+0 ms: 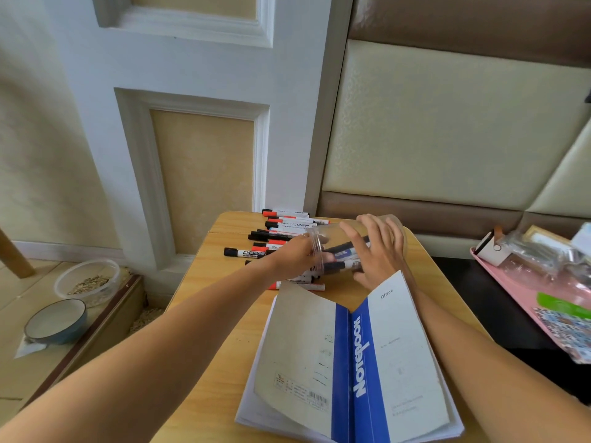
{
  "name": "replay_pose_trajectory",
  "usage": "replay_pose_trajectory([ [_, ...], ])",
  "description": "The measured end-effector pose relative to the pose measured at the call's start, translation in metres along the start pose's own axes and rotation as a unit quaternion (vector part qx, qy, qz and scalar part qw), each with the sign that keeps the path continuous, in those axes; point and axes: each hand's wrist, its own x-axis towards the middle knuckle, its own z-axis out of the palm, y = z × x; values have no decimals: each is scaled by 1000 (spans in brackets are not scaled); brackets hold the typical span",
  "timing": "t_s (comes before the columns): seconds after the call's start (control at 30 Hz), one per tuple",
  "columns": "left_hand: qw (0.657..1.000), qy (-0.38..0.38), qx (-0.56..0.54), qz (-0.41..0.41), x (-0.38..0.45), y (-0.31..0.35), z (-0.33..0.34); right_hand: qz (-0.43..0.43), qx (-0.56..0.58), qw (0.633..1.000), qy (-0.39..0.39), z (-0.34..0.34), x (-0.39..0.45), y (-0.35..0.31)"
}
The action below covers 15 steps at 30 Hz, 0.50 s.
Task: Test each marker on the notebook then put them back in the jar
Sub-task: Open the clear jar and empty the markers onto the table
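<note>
Two hands hold a clear jar (339, 247) sideways beyond the notebook (351, 362): right hand (380, 251) gripping its body, left hand (294, 254) at its mouth, pinching markers (342, 251).

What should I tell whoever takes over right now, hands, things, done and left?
Left hand: at the mouth of the jar, fingers on the markers there; whether it grips one is unclear.
Right hand: holds the jar tipped on its side above the table.
Things: a few markers still inside the jar; the other markers lie in a row on the table beyond it. Notebook lies cover up, splayed, nearest the person.
Done: most markers are out of the jar.
Left: empty the jar, open the notebook to a page, test each marker, put them all back.
</note>
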Motion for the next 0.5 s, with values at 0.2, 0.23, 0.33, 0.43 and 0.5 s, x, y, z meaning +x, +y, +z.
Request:
replay_pose_trajectory([
  [0.2, 988, -23, -137, -64, -4, 0, 2, 5, -5, 1000, 7, -5, 3, -4],
  [0.23, 988, -26, -134, -67, -4, -1, 0, 4, -9, 1000, 7, -5, 3, -5],
  [0.33, 988, -24, -136, -74, -3, 0, -4, 11, -8, 1000, 3, -4, 6, -6],
  [0.43, 990, -34, -122, -68, 1, 0, -6, 19, -1, 1000, -1, -3, 7, -6],
  [0.5, 988, -42, -132, -65, 2, 1, -8, 15, 0, 1000, -4, -2, 8, -7],
])
